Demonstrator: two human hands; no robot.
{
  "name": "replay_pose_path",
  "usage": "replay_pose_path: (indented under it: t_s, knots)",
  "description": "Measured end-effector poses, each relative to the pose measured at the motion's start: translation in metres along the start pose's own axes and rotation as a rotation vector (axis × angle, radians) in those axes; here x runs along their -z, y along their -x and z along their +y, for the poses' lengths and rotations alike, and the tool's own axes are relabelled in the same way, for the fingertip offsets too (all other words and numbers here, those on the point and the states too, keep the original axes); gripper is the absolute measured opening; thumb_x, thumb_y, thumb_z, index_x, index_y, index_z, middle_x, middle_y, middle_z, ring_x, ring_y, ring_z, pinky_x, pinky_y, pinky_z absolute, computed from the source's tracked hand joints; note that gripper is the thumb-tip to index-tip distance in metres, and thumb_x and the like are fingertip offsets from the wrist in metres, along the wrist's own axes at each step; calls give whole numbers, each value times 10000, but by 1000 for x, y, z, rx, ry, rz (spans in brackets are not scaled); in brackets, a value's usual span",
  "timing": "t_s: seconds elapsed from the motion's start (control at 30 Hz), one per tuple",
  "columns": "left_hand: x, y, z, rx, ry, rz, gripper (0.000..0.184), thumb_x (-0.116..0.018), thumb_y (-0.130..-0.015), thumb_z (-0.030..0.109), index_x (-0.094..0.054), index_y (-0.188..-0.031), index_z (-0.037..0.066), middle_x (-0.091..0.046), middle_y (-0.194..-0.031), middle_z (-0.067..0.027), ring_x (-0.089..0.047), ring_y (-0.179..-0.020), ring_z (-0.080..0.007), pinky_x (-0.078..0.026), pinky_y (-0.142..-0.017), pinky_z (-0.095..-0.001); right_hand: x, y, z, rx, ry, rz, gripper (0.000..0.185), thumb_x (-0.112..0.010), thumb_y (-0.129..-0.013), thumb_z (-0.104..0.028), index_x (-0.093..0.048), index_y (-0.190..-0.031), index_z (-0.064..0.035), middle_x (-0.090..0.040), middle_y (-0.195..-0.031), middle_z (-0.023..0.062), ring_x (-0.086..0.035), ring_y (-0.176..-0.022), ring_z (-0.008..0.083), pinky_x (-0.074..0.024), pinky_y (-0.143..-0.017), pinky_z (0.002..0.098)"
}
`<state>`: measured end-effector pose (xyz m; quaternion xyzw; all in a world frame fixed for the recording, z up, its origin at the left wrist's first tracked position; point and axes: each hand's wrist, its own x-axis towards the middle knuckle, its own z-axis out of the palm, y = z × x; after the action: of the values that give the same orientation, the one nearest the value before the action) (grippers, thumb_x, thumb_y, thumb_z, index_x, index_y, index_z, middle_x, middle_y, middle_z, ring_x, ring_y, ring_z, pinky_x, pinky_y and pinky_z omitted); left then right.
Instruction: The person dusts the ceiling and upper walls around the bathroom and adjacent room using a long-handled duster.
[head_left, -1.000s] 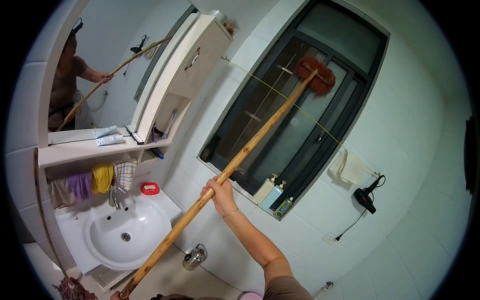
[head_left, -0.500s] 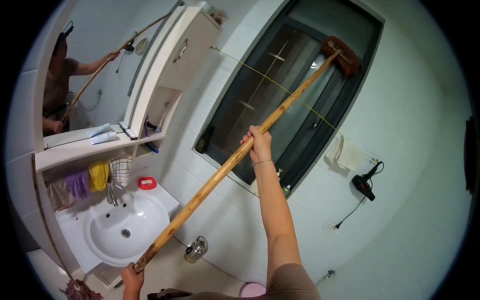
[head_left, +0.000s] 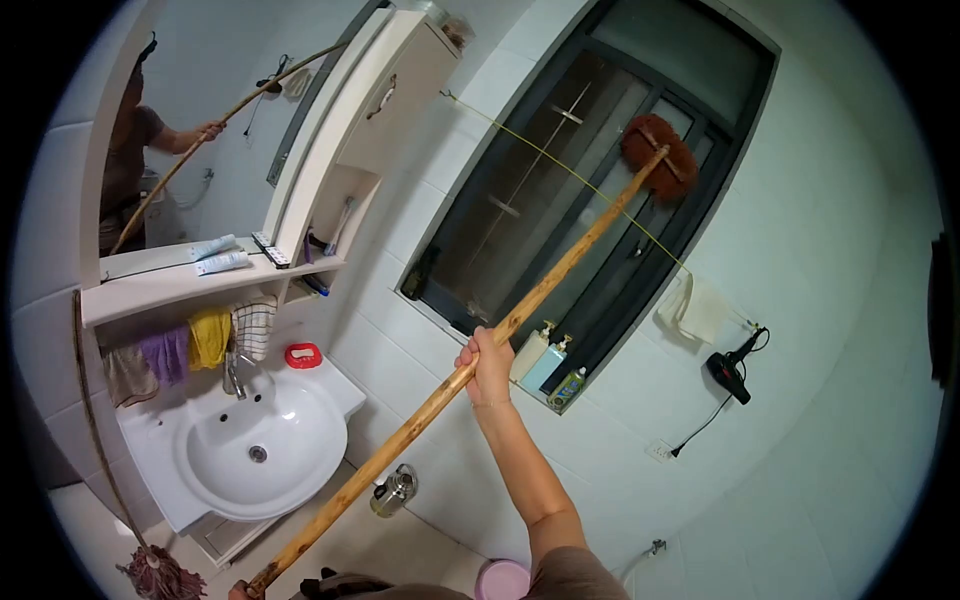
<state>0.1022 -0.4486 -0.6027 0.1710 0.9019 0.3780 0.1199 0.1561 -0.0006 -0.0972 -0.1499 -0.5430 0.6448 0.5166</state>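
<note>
A long-handled mop (head_left: 400, 440) with a wooden pole slants up across the head view. Its fuzzy reddish-brown head (head_left: 640, 140) is at the dark-framed window (head_left: 590, 215); whether it presses on the glass I cannot tell. My right hand (head_left: 488, 365) wraps around the pole near its middle. At the bottom left edge, my left hand (head_left: 242, 592) grips the pole's lower end, partly cut off by the frame.
The white washbasin (head_left: 255, 440) and mirror cabinet (head_left: 395, 95) stand left. Pump bottles (head_left: 543, 360) line the windowsill. A yellow cord (head_left: 560, 165) crosses the window. A hair dryer (head_left: 728, 375) hangs right. A thermos (head_left: 394, 490) and pink basin (head_left: 503, 580) sit low.
The mop head has come down and slightly left on the window. Both my hands have moved down and left with the pole, uncovering the bottles on the sill.
</note>
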Motion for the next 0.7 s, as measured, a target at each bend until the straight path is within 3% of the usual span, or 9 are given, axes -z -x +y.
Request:
replay_pose_path:
  t_s: [0.1, 0.13, 0.2, 0.23, 0.33, 0.43, 0.47, 0.53, 0.7]
  knots:
    - [-52, -36, -69, 103, 184, -20, 251, -554, -828, 267, -586, -864, 21, -622, -751, -196, -604, -744, -398, -470, -634, -474, -15, 35, 4, 13, 53, -66, 138, -538, -862, -91, -400, -857, -83, -452, -643, 44, -476, -489, 151, -460, -474, 321]
    - [-111, -63, -139, -8, 897, 66, 241, -547, -828, 247, -580, -890, 17, -625, -765, -190, -606, -757, -394, -473, -637, -472, -22, 49, 6, 8, 53, -70, 138, -538, -862, -91, -400, -857, -83, -452, -643, 44, -476, -489, 151, -460, -474, 321]
    - [-53, -48, -102, 136, 289, 143, 226, -636, -744, 182, -582, -825, -22, -562, -682, -216, -569, -676, -389, -442, -606, -450, -37, 77, 6, 84, 85, -174, 119, -515, -871, -73, -402, -909, -67, -456, -661, 49, -491, -504, 165, -482, -526, 335]
    - [21, -32, -25, 221, 5, 152, 232, -681, -703, 149, -583, -792, -42, -531, -641, -230, -551, -635, -387, -426, -590, -440, -43, 86, 2, 76, 88, -172, 119, -515, -871, -73, -402, -909, -67, -456, -661, 49, -491, -504, 165, -482, -526, 335]
    - [26, -36, -82, 241, -41, 168, 243, -668, -744, 177, -588, -844, -30, -514, -633, -196, -532, -615, -325, -430, -579, -417, -57, 109, -18, 94, 55, -235, 152, -499, -889, -91, -389, -974, -30, -470, -690, 71, -512, -511, 158, -494, -573, 315]
    - [4, -47, -171, -97, 441, 504, 286, -670, -754, 236, -593, -846, -23, -549, -650, -197, -536, -600, -323, -456, -597, -412, -54, 122, -41, 124, -107, -238, 84, -472, -904, -107, -401, -923, -66, -428, -638, 32, -451, -475, 130, -444, -513, 291]
    - [17, -36, -182, 130, 23, 296, 291, -665, -756, 249, -597, -844, -20, -556, -657, -196, -542, -609, -327, -459, -604, -415, -46, 125, -45, -50, -284, -333, 68, -465, -908, -114, -405, -894, -85, -394, -608, 12, -406, -459, 119, -402, -491, 281]
    - [42, -24, -204, 189, -142, 221, 302, -653, -759, 275, -606, -840, -12, -570, -672, -195, -555, -627, -335, -465, -619, -423, -42, 146, -37, -244, -459, -442, 101, -468, -908, -117, -410, -826, -127, -300, -538, -27, -292, -424, 102, -289, -453, 264]
    - [114, 25, -261, 285, -434, 129, 339, -625, -768, 339, -627, -830, 6, -605, -707, -192, -585, -673, -354, -479, -656, -442, -31, 205, 40, -421, -401, -327, 104, -470, -913, -110, -401, -835, -123, -309, -559, -31, -327, -469, 99, -328, -498, 276]
